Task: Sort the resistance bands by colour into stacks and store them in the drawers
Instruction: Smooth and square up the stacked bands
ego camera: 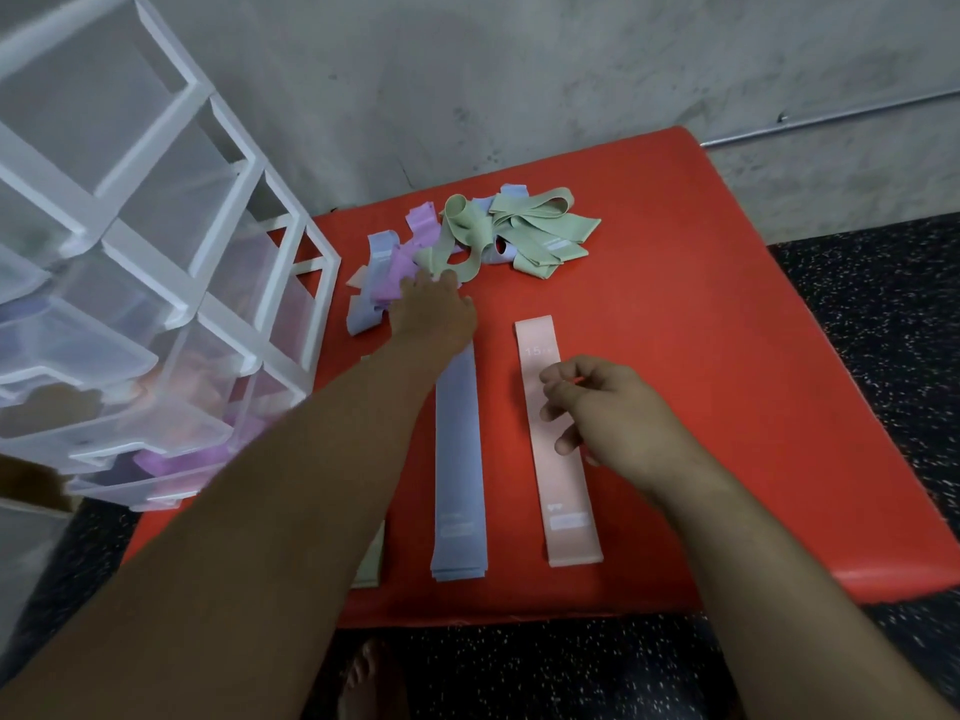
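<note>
Left forearm (270,511) over green stack (370,561) — drawers (156,314) alongside

Your left hand (434,309) reaches far forward on a straight arm, back upward, well ahead of your right hand (613,413) (the left fingers are mostly hidden behind the knuckles, so their grip can't be read). The right hand hangs palm down, fingers loosely curled, holding nothing. Both forearms are bare.
</note>
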